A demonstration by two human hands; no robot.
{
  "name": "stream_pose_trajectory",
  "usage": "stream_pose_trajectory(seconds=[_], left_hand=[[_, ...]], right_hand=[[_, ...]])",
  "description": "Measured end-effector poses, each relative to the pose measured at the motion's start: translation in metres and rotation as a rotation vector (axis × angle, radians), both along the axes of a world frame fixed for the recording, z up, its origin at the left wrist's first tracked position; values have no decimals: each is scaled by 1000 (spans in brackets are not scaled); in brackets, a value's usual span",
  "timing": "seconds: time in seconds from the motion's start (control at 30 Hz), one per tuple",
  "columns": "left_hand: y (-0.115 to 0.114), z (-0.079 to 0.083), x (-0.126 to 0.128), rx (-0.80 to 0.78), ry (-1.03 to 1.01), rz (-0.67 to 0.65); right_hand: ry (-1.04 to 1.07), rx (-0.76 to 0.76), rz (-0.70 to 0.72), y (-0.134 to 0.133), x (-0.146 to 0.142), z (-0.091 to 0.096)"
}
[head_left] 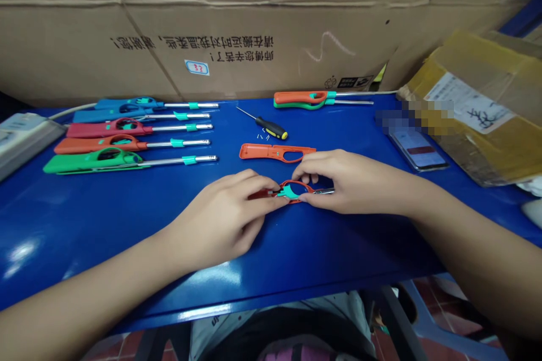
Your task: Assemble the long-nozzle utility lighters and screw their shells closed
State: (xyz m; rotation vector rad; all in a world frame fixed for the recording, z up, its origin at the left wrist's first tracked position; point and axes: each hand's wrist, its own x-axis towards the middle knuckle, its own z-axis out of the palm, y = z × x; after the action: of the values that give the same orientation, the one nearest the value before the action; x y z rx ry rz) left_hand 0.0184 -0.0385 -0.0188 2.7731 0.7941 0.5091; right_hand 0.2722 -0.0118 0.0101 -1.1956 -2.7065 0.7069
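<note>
My left grip point(226, 211) and right grip point(349, 180) pinched a lighter point(290, 191); beyond it, cardboard point(169, 22) backed the glossy blue surface point(359, 251).

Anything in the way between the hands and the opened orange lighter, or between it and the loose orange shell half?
Nothing visible before the lighter: left hand and right hand are both on it. Toward the shell half, only the right hand's curled fingers partly intervene, near its right end.
</note>
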Motion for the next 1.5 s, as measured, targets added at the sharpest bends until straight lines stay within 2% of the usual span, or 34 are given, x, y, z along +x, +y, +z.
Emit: stream_pose_trajectory(seconds=[0.1, 0.27, 0.33, 0.5, 0.63, 0.77, 0.97, 1.07, 1.13, 1.2, 1.37, 1.5], left_hand=[[0, -1, 0, 24, -13, 3], [2, -4, -1, 53, -24, 10], [3, -5, -2, 62, -46, 10], [2, -6, -3, 64, -61, 14], [2, -7, -3, 64, -78, 23], [3, -7, -2, 74, -79, 21], [3, -7, -1, 59, -67, 28], [4, -8, 0, 77, -60, 29], [6, -9, -1, 76, -66, 26], [7, -9, -2, 50, -94, 33], [13, -6, -6, -16, -199, 115], [20, -2, -9, -20, -233, 271]], right_hand=[[82, 11, -39, 3, 0, -3], [287, 144, -239, 12, 2, -6], [295, 134, -226, 14, 5, -5], [171, -17, -47, 13, 13, 2], [96, -69, 19, 13, 16, 6], [15, -100, 16, 15, 18, 6], [-52, -247, -86, 15, 17, 3], [-58, -273, -104, 15, 17, 4], [-45, -240, -85, 16, 17, 5], [13, -140, -98, 17, 17, 2], [169, 245, -298, 27, 16, -18], [139, 202, -324, 36, 15, -32]])
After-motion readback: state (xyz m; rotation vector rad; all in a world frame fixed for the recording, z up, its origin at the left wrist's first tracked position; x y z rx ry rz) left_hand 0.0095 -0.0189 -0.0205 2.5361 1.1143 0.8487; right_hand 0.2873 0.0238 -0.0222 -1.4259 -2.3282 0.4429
